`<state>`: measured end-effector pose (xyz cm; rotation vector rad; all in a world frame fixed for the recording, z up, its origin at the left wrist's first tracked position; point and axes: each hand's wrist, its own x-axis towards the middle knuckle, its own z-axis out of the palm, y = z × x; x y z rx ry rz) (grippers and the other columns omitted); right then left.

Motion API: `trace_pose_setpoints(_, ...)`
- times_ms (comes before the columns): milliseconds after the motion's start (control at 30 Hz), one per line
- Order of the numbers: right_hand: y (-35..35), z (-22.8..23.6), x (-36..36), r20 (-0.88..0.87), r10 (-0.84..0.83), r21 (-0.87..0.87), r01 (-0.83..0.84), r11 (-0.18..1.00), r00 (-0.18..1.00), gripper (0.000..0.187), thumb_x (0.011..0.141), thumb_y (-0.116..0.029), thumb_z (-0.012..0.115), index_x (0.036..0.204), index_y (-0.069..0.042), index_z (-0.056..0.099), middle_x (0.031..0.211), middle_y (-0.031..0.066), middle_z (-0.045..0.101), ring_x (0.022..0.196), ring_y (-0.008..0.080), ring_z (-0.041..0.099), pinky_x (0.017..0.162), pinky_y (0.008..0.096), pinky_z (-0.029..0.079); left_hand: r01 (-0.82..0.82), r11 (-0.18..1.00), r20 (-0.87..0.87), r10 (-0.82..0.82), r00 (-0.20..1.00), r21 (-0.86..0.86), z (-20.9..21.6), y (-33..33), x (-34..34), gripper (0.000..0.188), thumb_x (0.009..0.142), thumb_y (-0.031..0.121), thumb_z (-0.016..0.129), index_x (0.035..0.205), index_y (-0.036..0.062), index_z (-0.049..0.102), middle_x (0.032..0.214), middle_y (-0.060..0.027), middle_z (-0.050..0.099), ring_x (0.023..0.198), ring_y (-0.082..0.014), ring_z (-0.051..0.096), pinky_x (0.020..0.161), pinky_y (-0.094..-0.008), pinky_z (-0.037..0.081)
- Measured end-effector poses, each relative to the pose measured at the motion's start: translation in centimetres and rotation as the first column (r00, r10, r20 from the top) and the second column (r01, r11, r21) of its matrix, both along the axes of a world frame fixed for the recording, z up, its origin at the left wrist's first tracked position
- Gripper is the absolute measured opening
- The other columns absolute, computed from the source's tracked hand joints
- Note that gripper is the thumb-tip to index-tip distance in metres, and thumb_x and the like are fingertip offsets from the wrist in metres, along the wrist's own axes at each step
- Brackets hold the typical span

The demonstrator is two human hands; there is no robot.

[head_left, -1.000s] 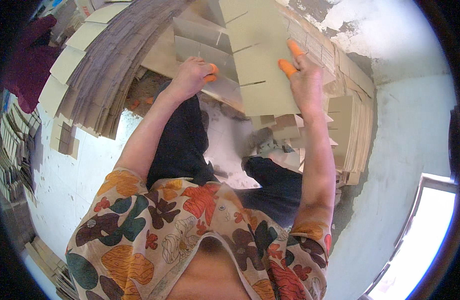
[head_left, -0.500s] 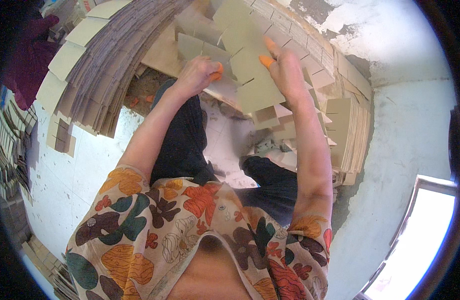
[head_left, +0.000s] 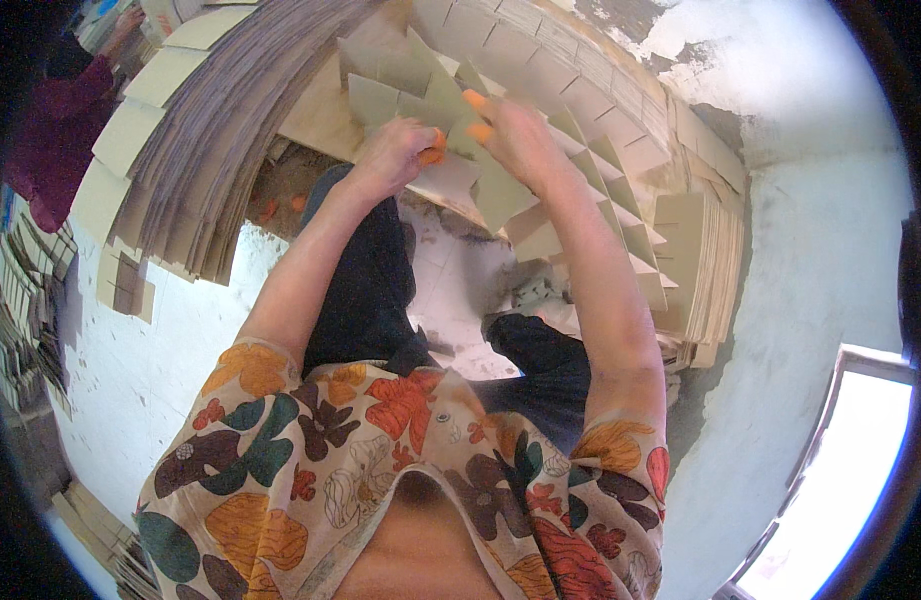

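My left hand (head_left: 392,158) is closed, its orange-covered fingertips pinched at the edge of upright slotted cardboard pieces (head_left: 372,102). What lies right inside the pinch is partly hidden. Close by on the right, my right hand (head_left: 520,148) is slightly blurred, with orange covers on its fingertips. It grips a slotted cardboard divider strip (head_left: 500,196), which slants between the two hands. Under my right forearm, crossed strips form a cardboard divider grid (head_left: 605,180).
Long stacks of cut cardboard (head_left: 205,130) curve along the left. Another row of slotted cardboard (head_left: 580,95) runs along the far side, and a smaller stack (head_left: 695,265) stands against the pale wall (head_left: 820,260). A person in a dark red garment (head_left: 60,140) is at far left.
My right hand has moved left and nearer to my left hand, and the large strip has dropped among the crossed pieces. More of the grid shows now. My left hand has barely moved.
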<state>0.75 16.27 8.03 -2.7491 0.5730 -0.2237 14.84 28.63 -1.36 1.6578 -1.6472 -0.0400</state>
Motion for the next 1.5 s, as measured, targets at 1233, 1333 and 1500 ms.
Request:
trace_pose_setpoints(1233, -6.8, -1.6, -25.3, 0.154, -0.775, -0.334, 0.770, 0.543, 0.613, 0.023, 0.084, -0.016, 0.058, 0.104, -0.005, 0.057, 0.103, 0.0181, 0.060, 0.090, 0.0313, 0.060, 0.073, 0.0423, 0.049, 0.008, 1.000, -0.059, -0.006, 0.998, 0.027, 1.4, 0.8, -1.9, 0.022, 0.067, 0.012, 0.075, 0.085, 0.0038, 0.064, 0.076, -0.0103, 0.062, 0.073, -0.0275, 0.057, 0.065, -0.0362, 0.046)
trace_pose_setpoints(1333, -10.2, -4.5, -34.2, 0.113, -0.882, -0.574, 0.755, 0.317, 0.457, 0.035, 0.081, -0.021, 0.064, 0.108, -0.001, 0.052, 0.103, 0.0194, 0.059, 0.094, 0.0360, 0.058, 0.077, 0.0467, 0.047, 0.013, 1.000, -0.022, -0.013, 1.000, -0.003, 1.3, 0.8, -2.0, 0.024, 0.067, 0.012, 0.075, 0.086, 0.0032, 0.064, 0.077, -0.0103, 0.062, 0.074, -0.0278, 0.056, 0.066, -0.0364, 0.046)
trace_pose_setpoints(1500, -8.9, -4.5, -36.7, -0.082, -0.908, -0.432, 0.806, 0.404, 0.411, 0.041, 0.076, -0.021, 0.071, 0.102, 0.001, 0.047, 0.100, 0.0215, 0.060, 0.093, 0.0387, 0.058, 0.074, 0.0492, 0.046, -0.012, 1.000, 0.061, 0.012, 0.998, 0.008, 2.3, 0.8, -2.4, 0.023, 0.068, 0.013, 0.074, 0.086, 0.0033, 0.065, 0.077, -0.0105, 0.062, 0.074, -0.0277, 0.056, 0.067, -0.0364, 0.046)
